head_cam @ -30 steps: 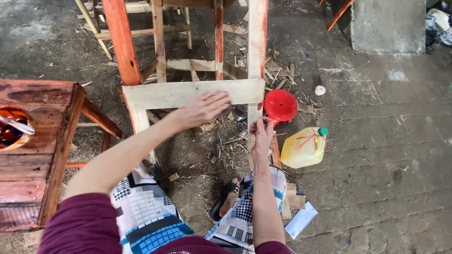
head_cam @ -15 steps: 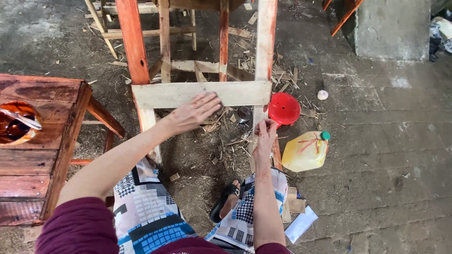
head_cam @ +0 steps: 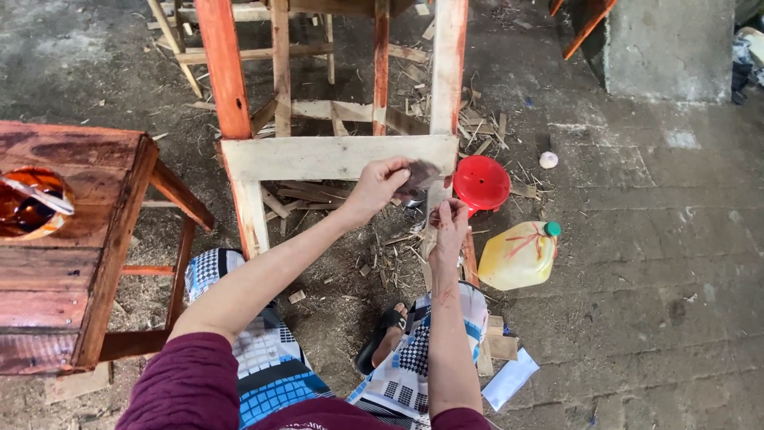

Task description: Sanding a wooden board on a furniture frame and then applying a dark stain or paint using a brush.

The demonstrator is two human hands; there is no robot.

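Note:
My left hand [head_cam: 376,189] is raised in front of the pale crossbar [head_cam: 318,157] of a wooden frame and pinches a small dark sheet [head_cam: 420,176], like a scrap of sandpaper or cloth. Just below that sheet, my right hand [head_cam: 451,224] points up with its fingers drawn together. Whether it holds anything is unclear. The frame's left leg [head_cam: 225,72] is stained red-brown, and its right leg [head_cam: 448,64] is partly stained. I am seated, with checked cloth over my knees [head_cam: 414,362].
A stained wooden table [head_cam: 72,263] stands at the left with a bowl of dark stain [head_cam: 28,203] on it. A red funnel [head_cam: 481,183] and a yellow jug [head_cam: 519,255] lie on the floor to the right. Wood scraps litter the ground, and a concrete block [head_cam: 668,48] sits at far right.
My left hand has come off the pale crossbar, moved right, and now holds the dark sheet up by the right hand. The right hand has barely moved.

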